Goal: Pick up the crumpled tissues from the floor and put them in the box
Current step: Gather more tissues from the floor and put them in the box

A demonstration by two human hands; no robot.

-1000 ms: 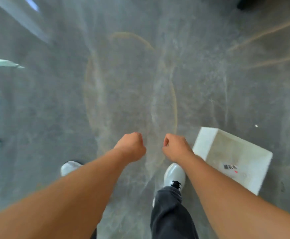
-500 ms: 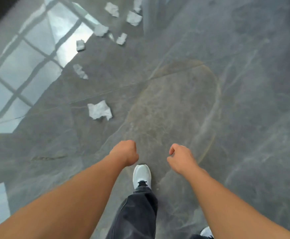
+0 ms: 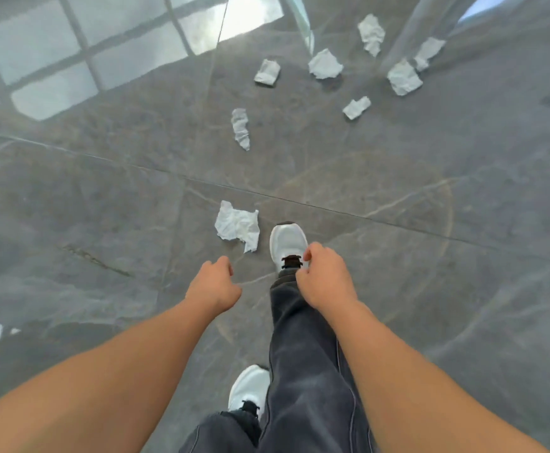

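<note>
Empty hands above a floor strewn with tissues

The fingers of the left hand (image 3: 213, 286) and the right hand (image 3: 325, 279) hang loosely curled and hold nothing. The right hand is in front of the laces of the forward white sneaker (image 3: 288, 240) and the left hand is just to that shoe's left. The nearest crumpled tissue (image 3: 237, 228) lies flat on the grey marble floor (image 3: 430, 256), just beside the sneaker's toe on its left (apart from both hands). A twisted tissue (image 3: 241, 127) lies well beyond the sneaker, and a loose cluster of tissues (image 3: 325, 64) lies farther still, ahead and to the right. Behind the sneaker come dark jeans (image 3: 306, 354) and the rear sneaker (image 3: 249, 390).
</note>
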